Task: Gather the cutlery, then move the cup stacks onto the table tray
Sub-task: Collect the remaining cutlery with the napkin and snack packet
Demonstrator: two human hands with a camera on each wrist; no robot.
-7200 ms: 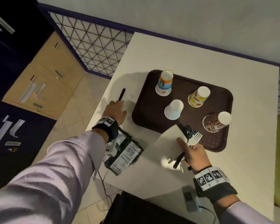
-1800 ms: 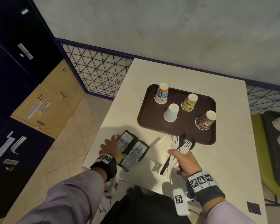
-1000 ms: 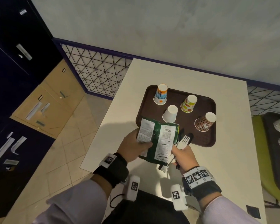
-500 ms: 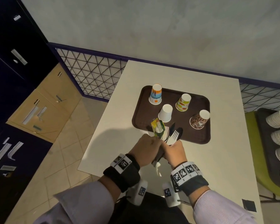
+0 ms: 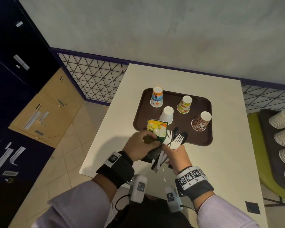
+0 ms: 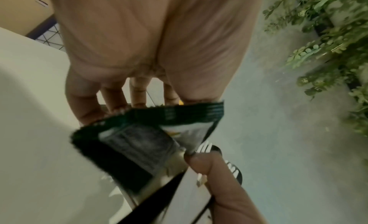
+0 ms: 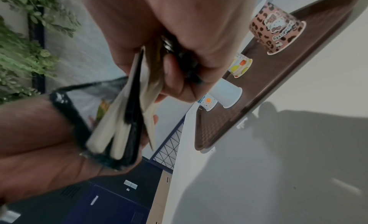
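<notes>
White bench (image 5: 229,145) against grey wall; brown tray (image 5: 202,142) carrying four inverted cups. Right hand (image 5: 178,156) clamped on cutlery (image 5: 174,141), a bundle of white forks and black pieces held above the tray's near edge. Left hand (image 5: 138,145) gripping green packet (image 5: 157,129) touching bundle. Risk: handles fanned out; crowding by packet could dislodge one.

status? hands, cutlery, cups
Right hand grips cutlery bundle. Left hand holds green packet against it. Four cups upside down on brown tray. Nothing blocking.
</notes>
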